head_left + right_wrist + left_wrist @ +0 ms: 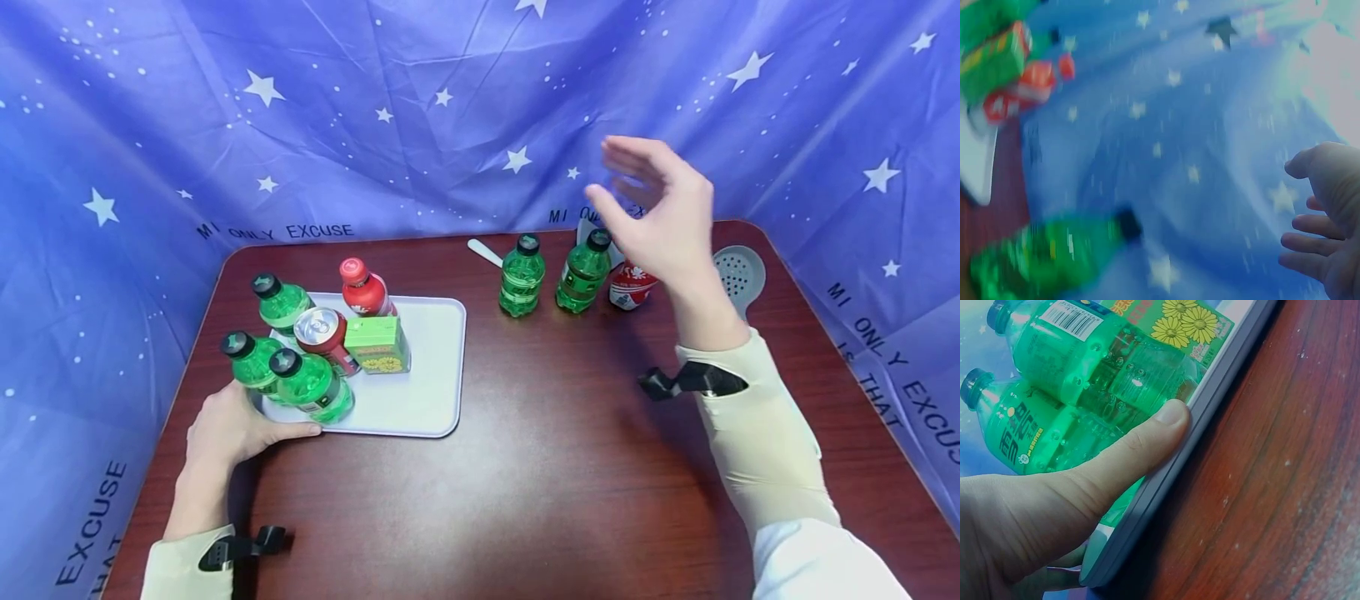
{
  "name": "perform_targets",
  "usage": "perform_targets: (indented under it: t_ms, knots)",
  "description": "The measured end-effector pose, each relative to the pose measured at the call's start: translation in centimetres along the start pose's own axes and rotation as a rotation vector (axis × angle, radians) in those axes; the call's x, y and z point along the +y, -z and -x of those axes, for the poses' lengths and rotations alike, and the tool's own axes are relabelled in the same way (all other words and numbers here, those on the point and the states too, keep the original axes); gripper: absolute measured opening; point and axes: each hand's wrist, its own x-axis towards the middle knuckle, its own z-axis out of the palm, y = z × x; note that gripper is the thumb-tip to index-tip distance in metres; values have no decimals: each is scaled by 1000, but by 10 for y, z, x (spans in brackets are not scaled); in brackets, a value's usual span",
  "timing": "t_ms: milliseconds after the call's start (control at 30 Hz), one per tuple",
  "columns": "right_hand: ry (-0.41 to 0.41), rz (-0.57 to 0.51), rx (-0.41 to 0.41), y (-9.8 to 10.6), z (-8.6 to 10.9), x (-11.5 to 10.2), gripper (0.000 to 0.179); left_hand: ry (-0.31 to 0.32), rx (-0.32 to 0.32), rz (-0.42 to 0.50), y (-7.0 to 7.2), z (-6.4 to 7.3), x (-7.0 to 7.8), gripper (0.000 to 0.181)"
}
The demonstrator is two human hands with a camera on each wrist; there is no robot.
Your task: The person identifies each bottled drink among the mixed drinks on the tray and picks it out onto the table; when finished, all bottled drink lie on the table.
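Note:
My left hand (232, 423) holds the near left corner of a white tray (431, 400). In the left wrist view its thumb lies along the rim, against a green soda bottle (1110, 369), and the other fingers pass round the corner. Several green bottles stand at the tray's left, beside a red soda can (321, 329), a red-capped bottle (364, 292) and a green drink carton (377, 346). My right hand (663, 212) is raised with spread, slightly bent fingers and holds nothing. Below it, off the tray, stand two green bottles, one nearer the hand (583, 273) and one further left (521, 279).
A red and white container (632, 286) stands partly behind the right wrist. A grey slotted utensil (741, 275) lies at the back right, and a white handle (484, 252) sticks out behind the bottles. A blue star-patterned cloth (442, 133) hangs along the table's back edge.

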Motion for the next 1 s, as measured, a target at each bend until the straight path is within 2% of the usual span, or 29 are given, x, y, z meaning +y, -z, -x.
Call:
perform_targets:
  t_ms: [167, 367, 633, 800, 1000]
  knots:
    - [40, -133, -122, -41, -1, -30, 49, 15, -14, 1, 2, 1, 0, 131]
    - [123, -227, -259, -91, 10, -50, 53, 10, -1, -3, 0, 0, -1, 131]
    - [179, -130, -368, -147, 28, -61, 58, 18, 0, -3, -1, 1, 0, 130]
    - [163, -120, -415, -176, 39, -62, 61, 16, 11, -4, -1, 1, -2, 129]
    - [128, -54, -460, -203, 47, -49, 65, 5, 2, 7, 0, 2, -1, 129]
